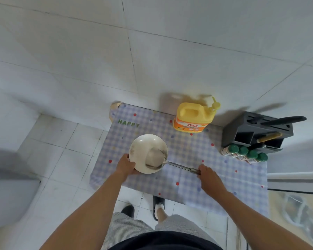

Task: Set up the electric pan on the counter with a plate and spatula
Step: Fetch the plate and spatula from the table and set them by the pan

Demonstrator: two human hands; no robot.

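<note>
A white round plate [143, 148] sits on the checked cloth of the counter [188, 154], left of centre. My left hand [126, 166] grips the plate's near-left rim. A metal spatula [177, 166] lies with its blade inside the plate and its handle pointing right and toward me. My right hand [209, 177] is closed around the end of that handle. No electric pan is in view.
A yellow detergent jug [193, 116] stands at the back of the counter. At the right are a dark knife block [257, 132] and several green-capped bottles [246, 154]. A tiled wall rises behind; tiled floor and my feet lie below the counter's near edge.
</note>
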